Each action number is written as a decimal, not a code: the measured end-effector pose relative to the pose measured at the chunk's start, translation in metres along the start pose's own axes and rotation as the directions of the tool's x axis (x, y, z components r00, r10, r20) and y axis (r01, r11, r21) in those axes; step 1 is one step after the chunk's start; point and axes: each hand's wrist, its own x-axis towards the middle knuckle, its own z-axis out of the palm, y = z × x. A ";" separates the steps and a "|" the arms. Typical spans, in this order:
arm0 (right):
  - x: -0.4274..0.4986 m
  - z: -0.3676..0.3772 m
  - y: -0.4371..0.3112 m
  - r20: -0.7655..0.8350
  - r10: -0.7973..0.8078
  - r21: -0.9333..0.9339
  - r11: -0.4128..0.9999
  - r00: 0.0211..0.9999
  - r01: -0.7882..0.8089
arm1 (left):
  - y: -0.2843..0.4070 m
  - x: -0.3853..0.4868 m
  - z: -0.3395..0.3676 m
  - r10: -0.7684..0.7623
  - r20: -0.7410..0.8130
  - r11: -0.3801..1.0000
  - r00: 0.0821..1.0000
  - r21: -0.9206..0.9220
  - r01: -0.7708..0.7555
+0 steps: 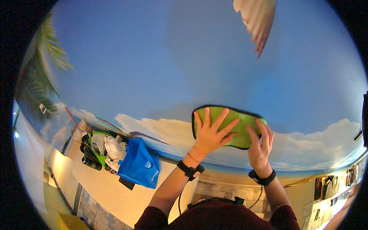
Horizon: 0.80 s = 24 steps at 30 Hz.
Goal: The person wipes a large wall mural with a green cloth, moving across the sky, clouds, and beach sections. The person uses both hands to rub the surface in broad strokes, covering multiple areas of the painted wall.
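Note:
Against a wall painted with a sky and beach mural (218, 72), a flat lime-green fabric piece with black edging (243, 139) lies under my hands. Its exact kind is hard to tell. My left hand (211, 133) rests flat on its left half, fingers spread wide. At the right edge is my right hand (261, 143), thumb over the green face and the other fingers by the border. Blur hides whether those fingers pinch the edge. Black bands with small devices, a left wrist band (190, 170) and a right wrist band (262, 177), circle my wrists.
To the left, a cream table (100, 195) stands along the wall. It bears a blue bag (141, 165), crumpled pale bags (113, 148), a green bag (101, 159) and a dark cylinder (91, 163). Dark goods line a lit shelf (335, 198) at right. Thin cables run from both wrist bands.

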 end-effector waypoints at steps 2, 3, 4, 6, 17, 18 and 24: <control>0.016 0.000 0.001 -0.070 0.021 -0.017 1.000 0.997 -0.023 | -0.001 0.015 -0.002 -0.108 0.028 0.991 0.994 -0.071 0.110; 0.027 0.003 0.001 -0.109 0.005 -0.019 1.000 0.994 -0.008 | -0.003 0.025 -0.001 -0.165 0.049 0.981 0.985 -0.100 0.169; 0.039 0.008 0.000 -0.147 0.000 -0.024 1.000 0.989 -0.004 | -0.008 0.033 0.000 -0.171 0.013 0.979 0.985 -0.115 0.171; 0.054 0.024 -0.005 -0.172 -0.008 -0.049 0.999 0.985 -0.001 | -0.014 0.039 0.004 -0.171 -0.068 0.985 0.983 -0.018 0.170; -0.091 0.099 -0.034 0.359 -0.300 0.080 0.953 0.884 0.291 | -0.009 -0.168 0.030 -0.345 0.248 0.935 0.905 0.010 0.354; -0.092 0.100 -0.037 0.320 -0.320 0.098 0.947 0.892 0.305 | -0.010 -0.172 0.027 -0.319 0.226 0.945 0.920 -0.001 0.327; -0.013 0.112 -0.068 0.244 -0.167 0.093 0.985 0.955 0.148 | -0.071 -0.100 0.018 -0.369 -0.044 0.928 0.929 0.032 0.370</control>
